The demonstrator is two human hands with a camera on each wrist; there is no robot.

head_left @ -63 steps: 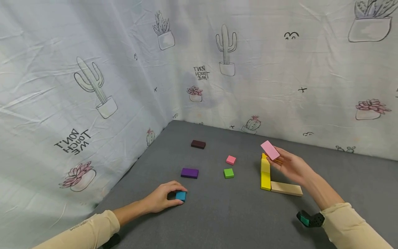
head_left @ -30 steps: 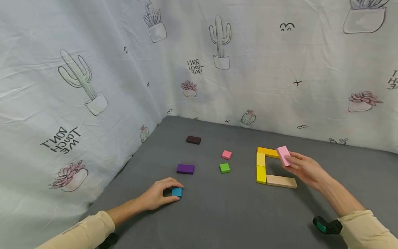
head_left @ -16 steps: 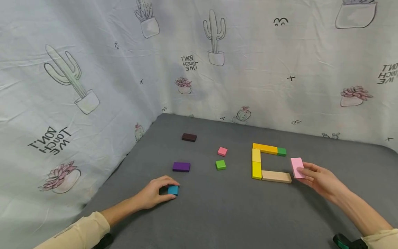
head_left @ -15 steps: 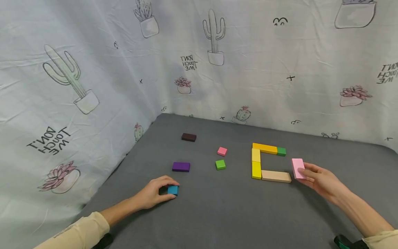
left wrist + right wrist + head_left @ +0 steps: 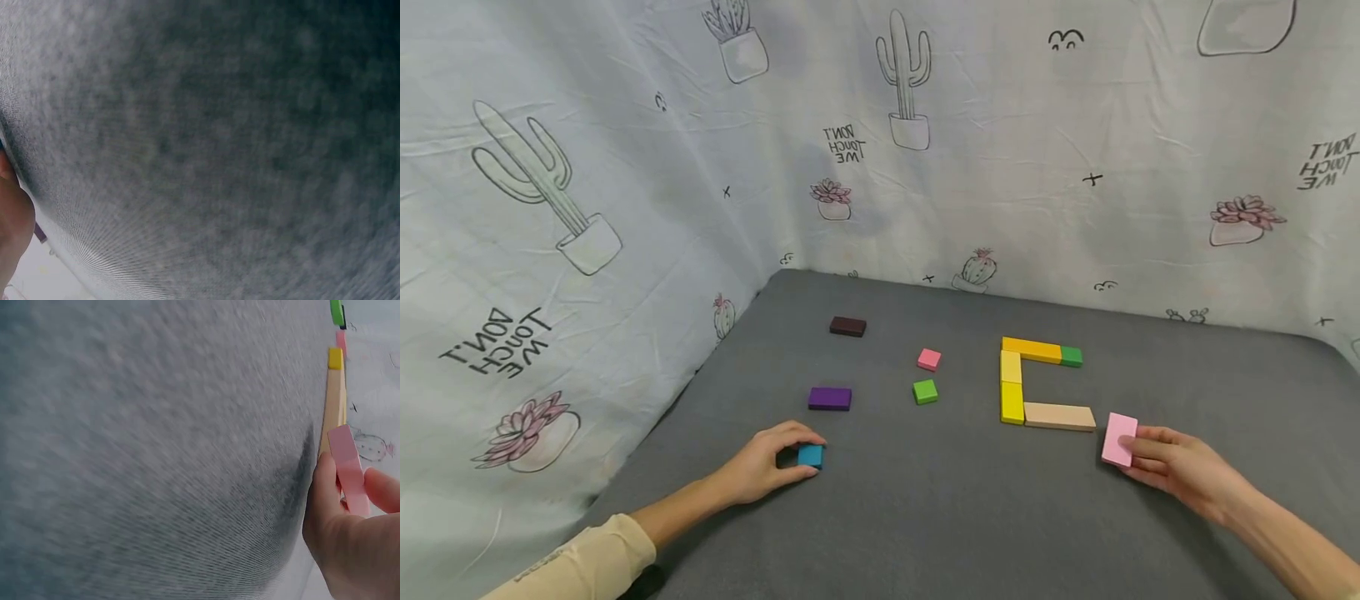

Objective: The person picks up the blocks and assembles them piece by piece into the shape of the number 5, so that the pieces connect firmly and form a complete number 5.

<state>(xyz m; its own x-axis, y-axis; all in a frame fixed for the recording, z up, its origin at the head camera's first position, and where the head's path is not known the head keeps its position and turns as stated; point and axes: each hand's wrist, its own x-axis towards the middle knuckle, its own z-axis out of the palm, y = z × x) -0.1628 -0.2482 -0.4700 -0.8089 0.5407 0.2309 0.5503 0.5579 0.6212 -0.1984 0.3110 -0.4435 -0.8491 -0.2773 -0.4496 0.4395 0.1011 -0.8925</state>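
On the right, my right hand (image 5: 1187, 471) pinches a pink block (image 5: 1118, 439) just off the end of a natural wood block (image 5: 1060, 416). In the right wrist view the pink block (image 5: 349, 469) sits between thumb and fingers, tilted. My left hand (image 5: 763, 462) holds a small blue block (image 5: 810, 455) between thumb and fingers on the cloth. Two yellow blocks, a lighter one (image 5: 1011, 367) and a brighter one (image 5: 1012, 403), form one side of a C-shaped outline. An orange-yellow block (image 5: 1032, 349) and a short green block (image 5: 1071, 357) form its far side.
A purple block (image 5: 830, 399), a dark brown block (image 5: 847, 327), a small coral-pink block (image 5: 928, 359) and a light green block (image 5: 925, 392) lie on the grey cloth (image 5: 925, 517). A white printed curtain (image 5: 1037, 167) bounds the back and left.
My right hand has carried the pink block from above the yellow side rightward and nearer, past the wood block's end. The green block came into sight. My left hand keeps holding the blue block.
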